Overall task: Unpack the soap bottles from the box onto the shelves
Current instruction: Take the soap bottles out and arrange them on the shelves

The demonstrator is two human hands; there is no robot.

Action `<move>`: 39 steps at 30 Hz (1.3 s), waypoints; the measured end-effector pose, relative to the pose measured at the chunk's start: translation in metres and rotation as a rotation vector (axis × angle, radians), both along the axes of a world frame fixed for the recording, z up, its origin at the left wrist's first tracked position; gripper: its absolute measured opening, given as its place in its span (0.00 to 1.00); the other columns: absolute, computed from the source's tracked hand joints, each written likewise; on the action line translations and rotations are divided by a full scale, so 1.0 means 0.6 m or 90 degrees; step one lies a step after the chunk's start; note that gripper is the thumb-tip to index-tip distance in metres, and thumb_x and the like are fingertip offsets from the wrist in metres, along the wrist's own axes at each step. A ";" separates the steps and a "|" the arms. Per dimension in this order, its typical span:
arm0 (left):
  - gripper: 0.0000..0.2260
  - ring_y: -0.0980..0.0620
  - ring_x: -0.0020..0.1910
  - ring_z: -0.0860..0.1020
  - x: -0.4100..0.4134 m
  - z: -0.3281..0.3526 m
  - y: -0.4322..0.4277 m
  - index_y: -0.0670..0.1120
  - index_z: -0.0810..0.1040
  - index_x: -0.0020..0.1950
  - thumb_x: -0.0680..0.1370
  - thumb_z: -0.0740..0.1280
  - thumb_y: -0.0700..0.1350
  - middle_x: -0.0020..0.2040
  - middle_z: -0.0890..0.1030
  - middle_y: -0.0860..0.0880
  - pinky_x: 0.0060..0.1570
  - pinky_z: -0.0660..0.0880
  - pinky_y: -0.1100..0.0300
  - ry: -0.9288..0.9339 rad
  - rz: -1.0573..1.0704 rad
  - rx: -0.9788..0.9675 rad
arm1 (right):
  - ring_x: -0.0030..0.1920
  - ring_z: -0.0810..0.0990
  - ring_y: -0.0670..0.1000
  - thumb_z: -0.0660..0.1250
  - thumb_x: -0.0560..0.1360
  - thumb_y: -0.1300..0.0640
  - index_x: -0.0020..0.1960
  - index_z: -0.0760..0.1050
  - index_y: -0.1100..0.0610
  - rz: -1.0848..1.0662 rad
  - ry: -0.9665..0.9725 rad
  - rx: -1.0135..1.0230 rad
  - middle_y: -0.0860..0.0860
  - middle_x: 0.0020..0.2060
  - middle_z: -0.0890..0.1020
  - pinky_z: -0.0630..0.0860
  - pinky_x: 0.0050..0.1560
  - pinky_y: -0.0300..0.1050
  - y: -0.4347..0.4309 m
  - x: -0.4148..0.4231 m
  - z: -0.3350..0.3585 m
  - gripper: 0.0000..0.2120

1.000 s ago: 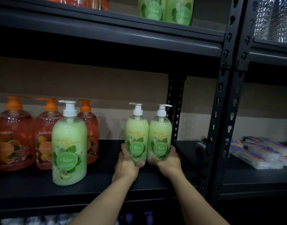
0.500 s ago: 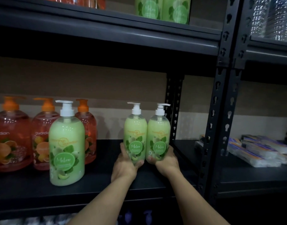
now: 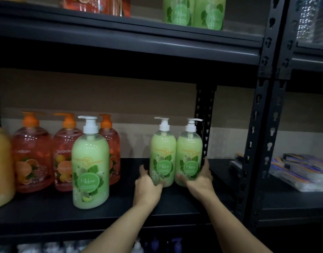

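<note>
Two green melon soap bottles with white pumps stand upright side by side on the black middle shelf. My left hand grips the base of the left bottle. My right hand grips the base of the right bottle, which sits close to the rear upright post. A third green melon bottle stands alone further left, nearer the shelf's front edge. The box is out of view.
Several orange soap bottles stand at the left behind the lone green bottle. More green bottles sit on the shelf above. A black upright post divides off the right bay, which holds wrapped packets.
Both hands have kept hold of the two bottles, which have shifted slightly back and right on the shelf. The view has tilted a little.
</note>
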State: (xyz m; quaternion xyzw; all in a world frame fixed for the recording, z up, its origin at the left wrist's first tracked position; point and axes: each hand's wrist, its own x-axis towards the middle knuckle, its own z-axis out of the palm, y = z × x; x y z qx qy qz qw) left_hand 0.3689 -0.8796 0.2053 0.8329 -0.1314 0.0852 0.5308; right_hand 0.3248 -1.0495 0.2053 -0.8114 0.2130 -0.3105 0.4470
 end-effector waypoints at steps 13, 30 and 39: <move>0.19 0.52 0.48 0.73 -0.025 -0.006 0.365 0.49 0.67 0.58 0.73 0.71 0.52 0.48 0.72 0.52 0.48 0.71 0.53 -0.340 0.231 0.068 | 0.59 0.71 0.44 0.73 0.70 0.41 0.66 0.65 0.48 0.165 -0.242 -0.187 0.44 0.57 0.68 0.68 0.63 0.37 0.284 -0.012 -0.003 0.30; 0.52 0.52 0.77 0.53 0.011 -0.034 0.422 0.47 0.54 0.79 0.65 0.41 0.80 0.78 0.58 0.50 0.74 0.50 0.48 -0.126 0.133 0.558 | 0.55 0.78 0.46 0.82 0.56 0.45 0.66 0.62 0.47 0.248 -0.028 0.049 0.45 0.56 0.77 0.76 0.52 0.41 0.426 0.073 -0.003 0.45; 0.43 0.51 0.77 0.52 0.012 -0.029 0.415 0.53 0.55 0.79 0.71 0.39 0.76 0.78 0.56 0.53 0.74 0.49 0.43 -0.093 0.056 0.628 | 0.55 0.79 0.45 0.83 0.57 0.46 0.62 0.66 0.49 0.256 0.002 0.036 0.43 0.54 0.79 0.77 0.57 0.44 0.364 0.024 0.006 0.40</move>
